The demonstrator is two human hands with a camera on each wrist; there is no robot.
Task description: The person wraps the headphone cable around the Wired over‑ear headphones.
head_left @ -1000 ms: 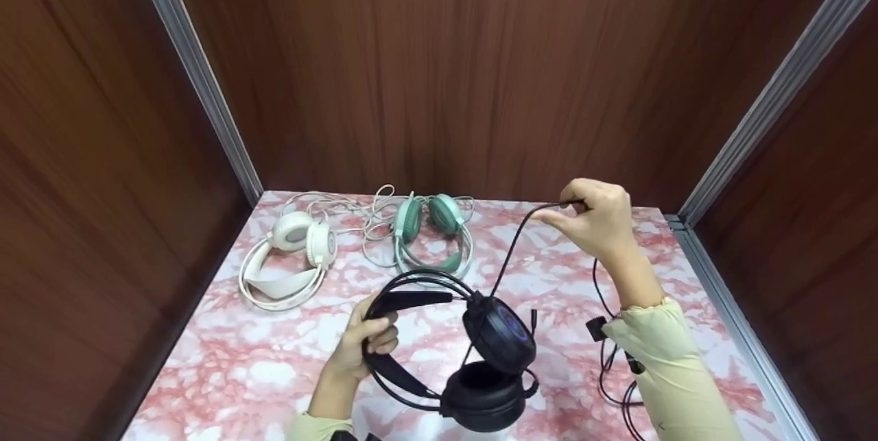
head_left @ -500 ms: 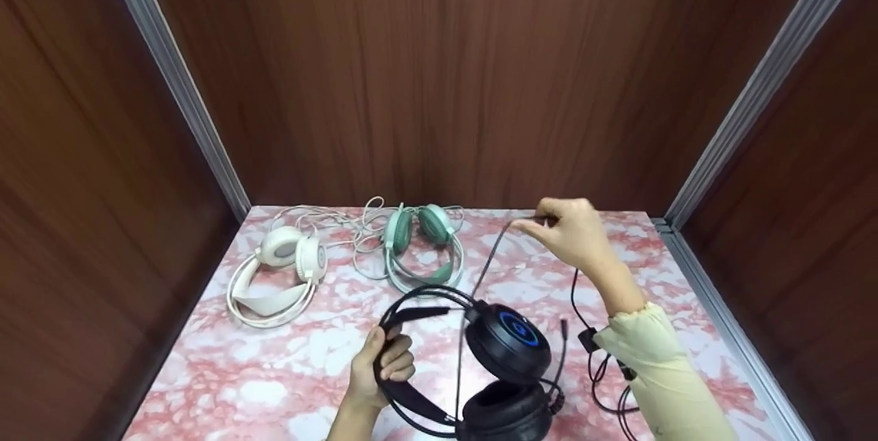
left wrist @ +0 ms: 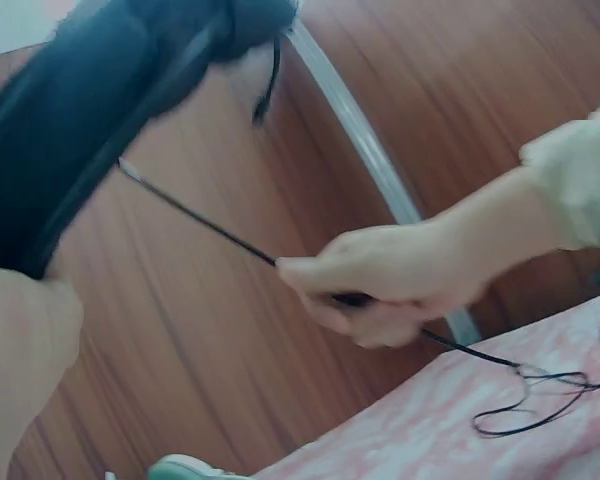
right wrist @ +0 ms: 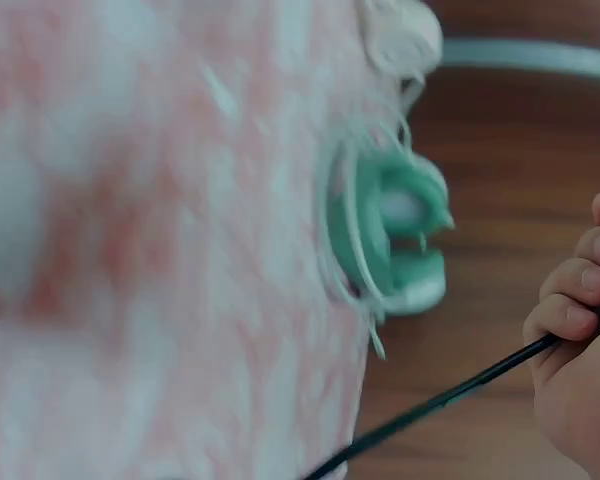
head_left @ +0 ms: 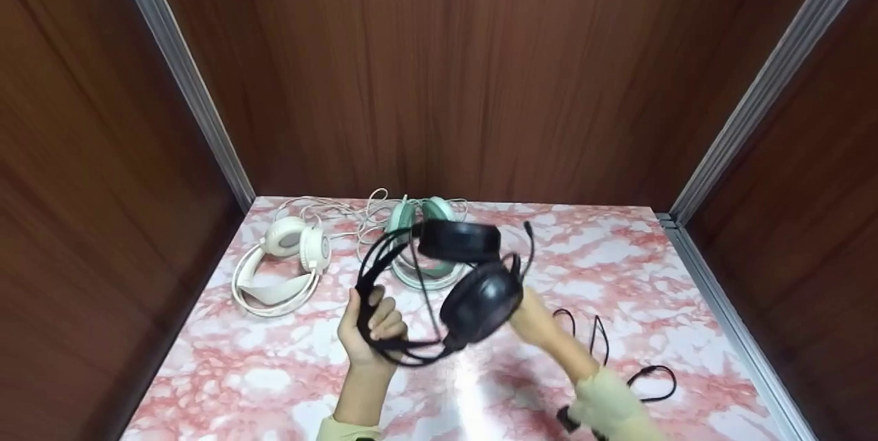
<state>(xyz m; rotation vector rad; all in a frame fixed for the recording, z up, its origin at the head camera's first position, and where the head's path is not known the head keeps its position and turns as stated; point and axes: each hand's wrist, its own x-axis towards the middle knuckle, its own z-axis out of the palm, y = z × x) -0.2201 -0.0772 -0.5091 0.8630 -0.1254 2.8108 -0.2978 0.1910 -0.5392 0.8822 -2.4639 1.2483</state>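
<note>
My left hand (head_left: 374, 331) grips a black over-ear headset (head_left: 483, 302) by its headband, holding it up above the table. Its ear cups point right, and a thin microphone boom (head_left: 529, 249) sticks out from them. My right hand (head_left: 531, 321), partly hidden behind the lower ear cup in the head view, has its fingers curled round the headset's black cable (left wrist: 200, 218). In the left wrist view the cable runs taut from the headset to that hand, then drops in loose loops to the table.
White headphones (head_left: 315, 249) lie at the back left on the pink-and-white marbled table (head_left: 260, 379). Green headphones (right wrist: 355, 230) lie at the back middle, partly covered by the headset in the head view. Pale cables (head_left: 370, 211) tangle between them. Wood-look panels (head_left: 439, 84) enclose the table.
The black headset has moved away from me and turned, its cups now higher in view. My right hand has come down and left from its raised spot, still gripping the cable.
</note>
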